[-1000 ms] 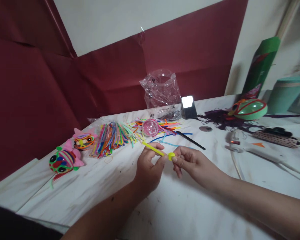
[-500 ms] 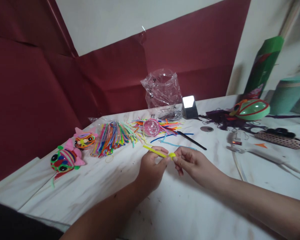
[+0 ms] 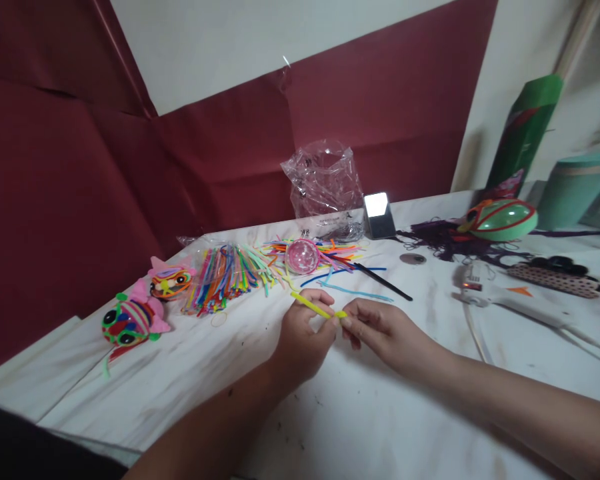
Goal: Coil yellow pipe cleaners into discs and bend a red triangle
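Now the left hand [image 3: 303, 337] and the right hand [image 3: 380, 330] both pinch the yellow pipe cleaner [image 3: 313, 307] over the table [image 3: 380, 420], its tail pointing to ten o'clock, and its rolled tip [image 3: 341, 314] looks tighter than before.

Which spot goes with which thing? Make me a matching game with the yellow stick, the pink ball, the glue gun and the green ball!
1. yellow stick
2. pink ball
3. glue gun
4. green ball

a. beside the purple threads
b. pinched between the left hand and right hand
c. on the coloured strips
d. white, lying flat, cord trailing

Pairs: 1-b, 2-c, 3-d, 4-a.
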A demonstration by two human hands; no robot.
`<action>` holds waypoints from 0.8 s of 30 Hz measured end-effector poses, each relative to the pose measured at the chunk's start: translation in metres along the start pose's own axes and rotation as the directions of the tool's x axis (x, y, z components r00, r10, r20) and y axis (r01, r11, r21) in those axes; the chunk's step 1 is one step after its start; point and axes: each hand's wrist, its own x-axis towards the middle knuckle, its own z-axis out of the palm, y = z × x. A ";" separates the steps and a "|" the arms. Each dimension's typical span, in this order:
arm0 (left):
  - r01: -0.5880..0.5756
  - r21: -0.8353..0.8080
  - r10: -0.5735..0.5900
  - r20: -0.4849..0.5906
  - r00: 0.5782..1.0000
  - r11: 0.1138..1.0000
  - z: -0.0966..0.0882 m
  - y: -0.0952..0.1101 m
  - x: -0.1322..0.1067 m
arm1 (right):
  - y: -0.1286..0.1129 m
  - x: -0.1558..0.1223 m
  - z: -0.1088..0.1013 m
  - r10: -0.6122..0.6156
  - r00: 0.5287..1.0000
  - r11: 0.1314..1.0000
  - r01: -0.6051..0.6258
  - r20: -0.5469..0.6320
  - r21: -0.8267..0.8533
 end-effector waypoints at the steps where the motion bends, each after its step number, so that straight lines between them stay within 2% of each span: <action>1: -0.007 -0.003 0.007 0.006 1.000 1.000 0.000 0.000 0.000 | 0.000 0.000 0.000 -0.004 1.000 1.000 0.004 -0.001 -0.011; 4: 0.029 -0.016 -0.028 0.026 0.999 0.999 0.000 0.000 0.001 | 0.000 0.000 -0.002 -0.003 1.000 0.999 0.002 -0.020 -0.044; 7: 0.157 -0.064 -0.155 0.022 0.988 0.986 0.001 0.001 0.001 | 0.000 0.000 -0.001 0.007 0.999 0.999 -0.009 -0.054 -0.051; 9: 0.235 -0.112 -0.233 0.033 0.972 0.965 0.001 0.002 0.001 | 0.001 0.000 -0.001 0.014 0.997 0.999 -0.017 -0.072 -0.030; 12: 0.286 -0.193 -0.277 0.076 0.958 0.938 0.002 0.003 0.002 | 0.002 0.000 0.001 0.021 0.995 0.999 -0.017 -0.097 0.041; 16: 0.262 -0.236 -0.251 0.075 0.965 0.936 0.004 0.002 0.002 | 0.001 0.000 0.003 0.048 0.995 0.981 -0.030 -0.091 0.190; 20: 0.242 -0.211 -0.237 0.047 0.970 0.947 0.005 0.003 -0.001 | -0.003 -0.001 0.006 0.076 0.994 0.957 -0.052 -0.074 0.286; 24: 0.176 -0.179 -0.180 -0.007 0.984 0.968 0.003 0.008 -0.005 | -0.006 -0.004 0.006 0.054 0.995 0.974 -0.033 -0.089 0.225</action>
